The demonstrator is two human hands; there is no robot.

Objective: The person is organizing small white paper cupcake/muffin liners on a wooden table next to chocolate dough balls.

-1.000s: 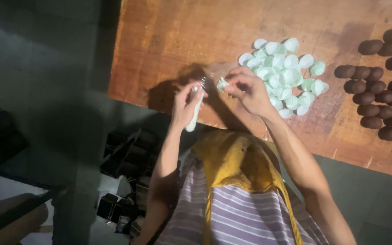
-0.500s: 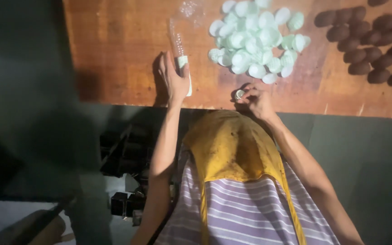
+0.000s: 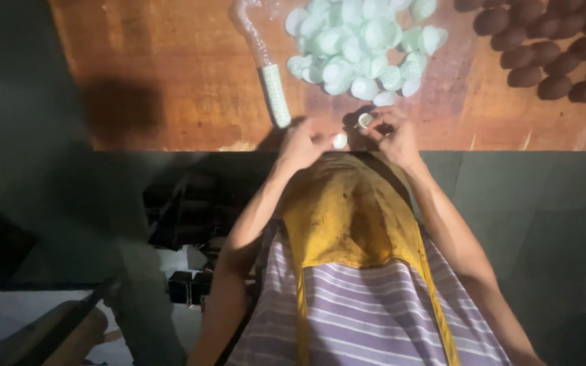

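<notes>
Left hand (image 3: 306, 144): pinches a small white paper cup (image 3: 339, 141).
Right hand (image 3: 391, 135): grips another small cup (image 3: 365, 120).
Nearby: pale cup pile (image 3: 357, 41), wooden table (image 3: 171, 74).

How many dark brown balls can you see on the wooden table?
About 14 dark brown balls, all clustered in rows at the far right of the wooden table, right of the pile of pale green cups. The frame edge cuts the cluster, so more may be hidden.

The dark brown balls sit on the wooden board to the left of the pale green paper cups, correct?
Not quite. The head view shows the dark brown balls on the wooden board to the right of the pale green paper cups, not the left.
</notes>
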